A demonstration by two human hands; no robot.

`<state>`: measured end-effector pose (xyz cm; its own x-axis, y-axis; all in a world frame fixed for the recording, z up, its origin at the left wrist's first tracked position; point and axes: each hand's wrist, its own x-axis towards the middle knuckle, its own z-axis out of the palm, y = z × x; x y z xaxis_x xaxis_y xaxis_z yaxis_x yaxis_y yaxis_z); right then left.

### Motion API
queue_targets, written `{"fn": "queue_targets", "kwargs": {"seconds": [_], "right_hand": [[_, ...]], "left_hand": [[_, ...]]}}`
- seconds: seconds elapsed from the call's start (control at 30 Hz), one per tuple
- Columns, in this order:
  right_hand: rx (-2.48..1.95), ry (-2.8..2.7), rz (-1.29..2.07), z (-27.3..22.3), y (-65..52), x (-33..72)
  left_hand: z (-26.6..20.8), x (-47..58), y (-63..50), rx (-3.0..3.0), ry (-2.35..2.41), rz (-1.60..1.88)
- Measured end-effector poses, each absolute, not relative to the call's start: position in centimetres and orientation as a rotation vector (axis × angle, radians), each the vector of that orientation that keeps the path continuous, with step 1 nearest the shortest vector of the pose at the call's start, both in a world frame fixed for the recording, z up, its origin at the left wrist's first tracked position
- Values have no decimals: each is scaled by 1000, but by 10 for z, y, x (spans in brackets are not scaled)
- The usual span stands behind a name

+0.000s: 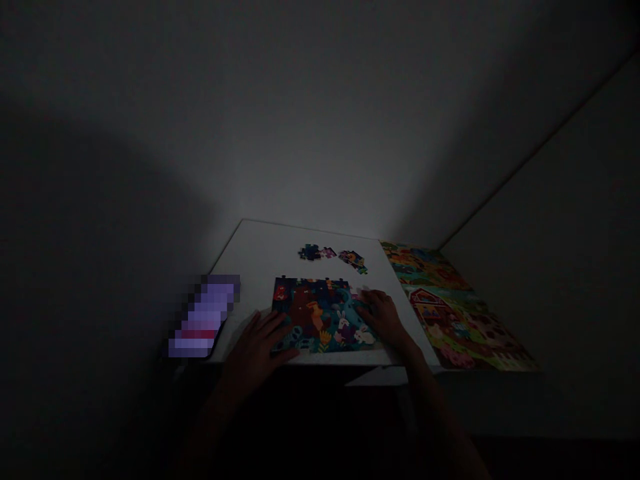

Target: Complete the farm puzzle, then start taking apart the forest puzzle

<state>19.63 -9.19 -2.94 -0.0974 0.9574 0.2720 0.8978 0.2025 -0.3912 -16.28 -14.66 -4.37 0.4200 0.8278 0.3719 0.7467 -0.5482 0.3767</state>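
A partly assembled jigsaw puzzle [320, 317] lies on the white table, showing a dark forest with a brown bear, a fox and white rabbits. My left hand [260, 343] rests on its lower left corner with the fingers spread. At the upper right edge of the puzzle is my right hand [384, 317], its fingers bent and close together on a puzzle piece [356, 291] with some pink on it. The fingers partly hide this piece, and dim light blurs its outline.
Loose puzzle pieces lie behind in two clusters, a dark-and-pink one [313, 252] and a colourful one [353, 259]. Finished farm and animal pictures [453, 320] cover the right side. A lit phone [203, 320], pixelated, stands at the left table edge. A wall rises behind the white table [260, 247].
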Motion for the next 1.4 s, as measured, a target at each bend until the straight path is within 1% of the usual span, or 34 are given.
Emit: {"fn": "queue_targets", "kwargs": {"seconds": [0.4, 0.63, 0.87, 1.0, 1.17, 1.4], "right_hand": [[-1722, -2004, 375, -22, -73, 203], [-1663, -1965, 488, -16, -67, 203], [-1537, -1927, 671, -16, -52, 208], [-1519, -1971, 870, -13, -39, 213], [-1471, -2198, 1018, 6, -21, 216], [-1465, -2319, 1272, 34, 8, 215]], "left_hand": [[-32, -169, -142, 2441, 1353, 665], [-17, -172, -135, 2492, 1331, 512], [-14, -170, -126, 2506, 1333, 582], [-12, -170, -127, 2495, 1328, 580], [-13, -170, -126, 2504, 1323, 605], [-10, -168, -115, 2458, 1366, 666]]}}
